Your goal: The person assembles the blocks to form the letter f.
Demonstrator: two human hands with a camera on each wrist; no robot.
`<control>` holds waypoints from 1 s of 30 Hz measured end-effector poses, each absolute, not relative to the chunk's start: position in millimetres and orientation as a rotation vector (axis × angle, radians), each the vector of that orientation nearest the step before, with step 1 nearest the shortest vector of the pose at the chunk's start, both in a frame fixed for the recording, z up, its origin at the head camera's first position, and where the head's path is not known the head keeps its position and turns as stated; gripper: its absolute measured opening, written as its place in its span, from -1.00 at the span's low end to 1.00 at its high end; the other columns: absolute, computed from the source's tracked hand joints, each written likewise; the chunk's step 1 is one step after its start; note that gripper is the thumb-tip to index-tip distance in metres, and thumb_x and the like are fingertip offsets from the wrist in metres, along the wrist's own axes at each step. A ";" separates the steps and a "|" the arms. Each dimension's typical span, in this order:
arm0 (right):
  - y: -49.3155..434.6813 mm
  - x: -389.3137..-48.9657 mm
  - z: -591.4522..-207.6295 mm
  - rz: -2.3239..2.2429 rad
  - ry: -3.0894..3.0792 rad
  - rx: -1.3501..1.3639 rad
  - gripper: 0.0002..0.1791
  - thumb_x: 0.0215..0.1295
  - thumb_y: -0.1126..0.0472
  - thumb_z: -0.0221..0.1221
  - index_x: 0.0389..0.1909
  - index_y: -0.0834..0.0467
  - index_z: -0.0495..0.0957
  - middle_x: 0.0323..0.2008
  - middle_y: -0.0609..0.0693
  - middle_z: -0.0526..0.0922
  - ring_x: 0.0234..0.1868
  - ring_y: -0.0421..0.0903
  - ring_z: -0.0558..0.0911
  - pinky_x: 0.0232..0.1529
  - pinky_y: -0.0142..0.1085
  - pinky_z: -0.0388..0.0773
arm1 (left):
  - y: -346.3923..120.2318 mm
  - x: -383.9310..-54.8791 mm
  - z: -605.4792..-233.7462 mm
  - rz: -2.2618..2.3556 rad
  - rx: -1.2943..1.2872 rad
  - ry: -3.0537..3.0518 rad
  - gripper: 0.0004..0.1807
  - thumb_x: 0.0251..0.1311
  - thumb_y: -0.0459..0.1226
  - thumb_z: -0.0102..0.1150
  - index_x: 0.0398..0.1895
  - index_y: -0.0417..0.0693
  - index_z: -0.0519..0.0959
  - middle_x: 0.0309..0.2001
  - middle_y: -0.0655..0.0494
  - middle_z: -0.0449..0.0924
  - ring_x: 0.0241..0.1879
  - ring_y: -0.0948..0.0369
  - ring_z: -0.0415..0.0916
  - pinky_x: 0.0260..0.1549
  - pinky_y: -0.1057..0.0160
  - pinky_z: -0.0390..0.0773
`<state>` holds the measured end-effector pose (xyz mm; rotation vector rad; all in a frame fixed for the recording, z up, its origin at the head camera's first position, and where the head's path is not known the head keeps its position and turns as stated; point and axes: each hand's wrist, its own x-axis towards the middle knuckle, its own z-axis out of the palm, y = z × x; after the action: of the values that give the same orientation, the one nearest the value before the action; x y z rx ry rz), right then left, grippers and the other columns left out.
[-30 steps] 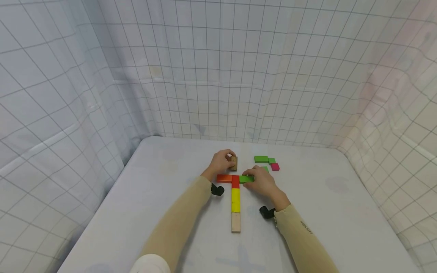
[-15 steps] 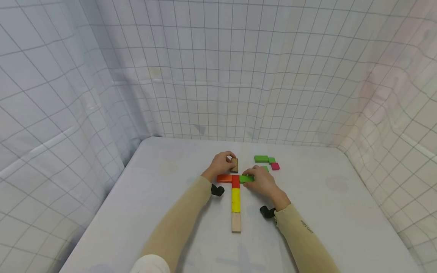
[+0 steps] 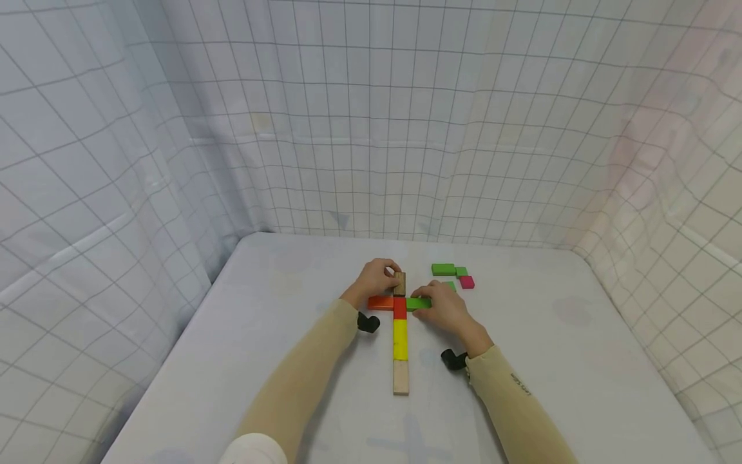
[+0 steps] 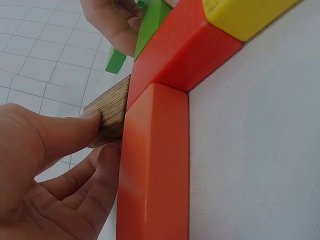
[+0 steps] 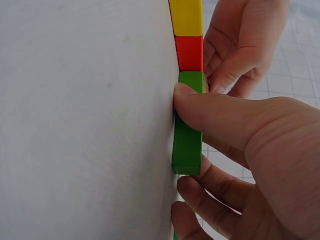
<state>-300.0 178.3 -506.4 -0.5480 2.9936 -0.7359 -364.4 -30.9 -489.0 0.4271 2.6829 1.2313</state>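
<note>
My left hand [image 3: 374, 279] pinches a brown wooden block [image 3: 400, 283] between thumb and fingers. In the left wrist view the wooden block [image 4: 114, 111] meets the far end of the red block [image 4: 175, 50], beside an orange block [image 4: 155, 165]. With thumb and fingers, my right hand [image 3: 445, 310] grips a green block [image 5: 189, 135] that lies against the red block's right side. From the red block a yellow block [image 3: 400, 340] and then a pale wooden block [image 3: 400, 377] run toward the person in a straight line.
Behind the right hand lie a long green block [image 3: 443, 269], a small green block [image 3: 461, 272] and a crimson block [image 3: 467, 282]. Another green piece [image 3: 451, 285] is partly hidden by that hand. Grid-patterned cloth [image 3: 371, 129] hangs around the white table [image 3: 278, 309].
My left hand has drawn the brown wooden block toward the person, from a gap behind the red block up to its far end. The right hand stays in place on the green block.
</note>
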 end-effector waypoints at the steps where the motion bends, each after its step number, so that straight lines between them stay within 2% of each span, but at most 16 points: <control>1: 178.2 -300.0 -506.4 -0.737 2.991 -0.547 -0.63 0.15 0.09 0.47 0.00 -0.06 0.71 -0.11 -0.08 0.58 -0.09 -0.05 0.53 -0.07 -0.07 0.56 | -30.9 -364.4 -489.1 1.225 0.436 2.688 -0.77 0.28 -0.31 0.32 -0.02 -0.09 0.67 -0.17 -0.04 0.67 -0.23 0.12 0.59 -0.28 0.26 0.60; 13: 179.1 -300.5 -506.8 -0.732 3.000 -0.563 -0.62 0.15 0.08 0.47 0.01 -0.05 0.71 -0.10 -0.06 0.59 -0.06 -0.03 0.54 -0.05 -0.06 0.57 | -31.0 -361.3 -491.6 1.130 0.487 2.733 -0.75 0.31 -0.24 0.30 0.01 -0.09 0.67 -0.14 -0.04 0.65 -0.21 0.11 0.56 -0.25 0.26 0.58; 30: 178.0 -300.4 -508.1 -0.724 3.004 -0.538 -0.65 0.15 0.08 0.47 -0.01 -0.08 0.71 -0.12 -0.08 0.57 -0.09 -0.05 0.53 -0.09 -0.08 0.56 | -31.1 -357.1 -493.7 1.093 0.486 2.742 -0.76 0.33 -0.25 0.28 0.02 -0.08 0.68 -0.17 0.01 0.63 -0.20 0.11 0.52 -0.19 0.22 0.55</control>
<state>-300.4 178.0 -508.1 -0.5376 3.0036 -0.7238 -357.1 -31.1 -493.7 0.4861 2.7420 1.0929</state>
